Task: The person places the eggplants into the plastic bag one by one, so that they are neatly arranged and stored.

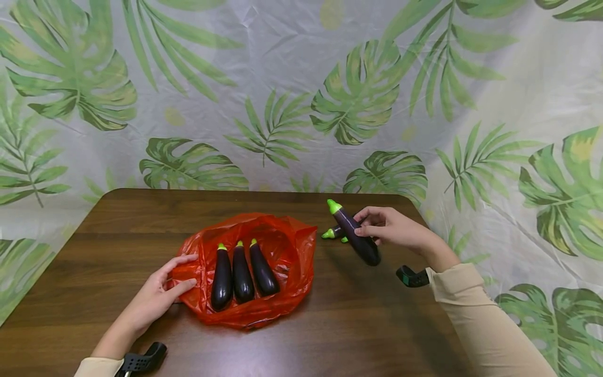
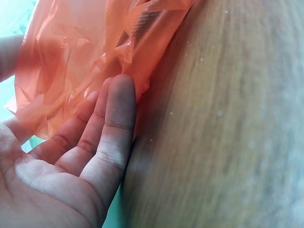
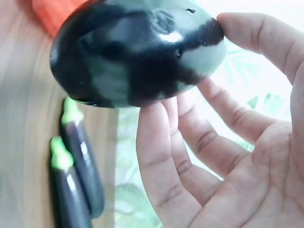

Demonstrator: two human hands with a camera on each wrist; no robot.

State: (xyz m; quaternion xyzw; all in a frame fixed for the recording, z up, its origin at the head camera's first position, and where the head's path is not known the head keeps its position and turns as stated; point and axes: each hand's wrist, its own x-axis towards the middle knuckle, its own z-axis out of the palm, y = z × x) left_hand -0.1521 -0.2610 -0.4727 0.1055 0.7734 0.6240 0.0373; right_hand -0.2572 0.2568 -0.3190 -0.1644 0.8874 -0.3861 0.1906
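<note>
A red plastic bag (image 1: 292, 301) lies spread open on the table with three dark purple eggplants (image 1: 242, 275) side by side in it, green stem ends pointing away. My left hand (image 1: 153, 293) holds the bag's left side between thumb and fingers; in the left wrist view the fingers (image 2: 121, 107) lie along the thin red plastic (image 2: 71, 52). To the right of the bag, my right hand (image 1: 395, 230) pinches another eggplant (image 1: 353, 233) above the table, its green end tilted up and left. Beneath it lie two more eggplants (image 3: 83, 161), partly hidden in the head view.
The brown wooden table (image 1: 301, 351) ends at a rounded far edge, close behind the bag. A leaf-patterned sheet (image 1: 282, 78) hangs behind it and along the right side. Black wrist devices (image 1: 412, 276) are strapped near both cuffs.
</note>
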